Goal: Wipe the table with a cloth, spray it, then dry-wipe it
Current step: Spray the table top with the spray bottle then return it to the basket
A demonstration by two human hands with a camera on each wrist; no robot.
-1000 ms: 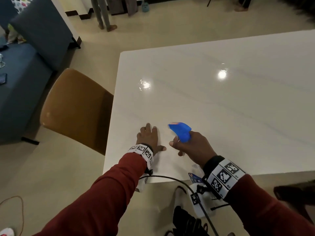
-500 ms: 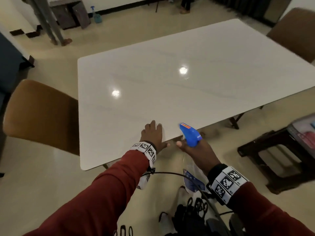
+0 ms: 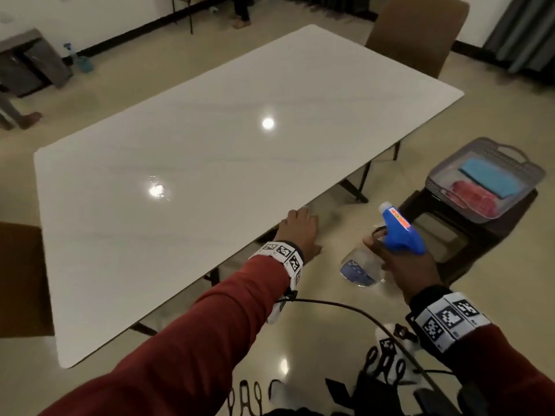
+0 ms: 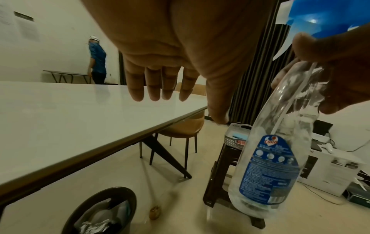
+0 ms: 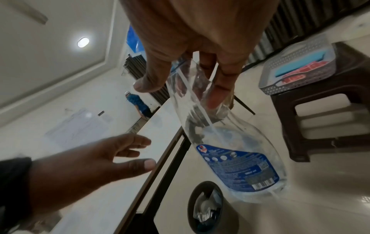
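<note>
The white glossy table [image 3: 210,175] fills the middle of the head view. My left hand [image 3: 300,217] lies open at its near edge with straight fingers [image 4: 156,85] and holds nothing. My right hand [image 3: 381,244] grips the neck of a clear spray bottle [image 3: 357,271] with a blue trigger head [image 3: 399,232]. The bottle [image 5: 230,150] hangs tilted over the floor, just right of the table edge. A blue cloth [image 3: 486,178] and a red cloth [image 3: 474,199] lie in a grey basket [image 3: 444,163] to the right.
The basket stands on a dark stool [image 3: 480,235] right of the table. A dark waste bin [image 4: 104,212] sits on the floor under the near edge. Brown chairs stand at the far right corner [image 3: 414,34] and at the left end [image 3: 18,280]. A person [image 4: 97,60] stands by the far wall.
The view has swung right along the table. My right hand has carried the bottle from over the table's near edge out over the floor. My left hand stays at the edge.
</note>
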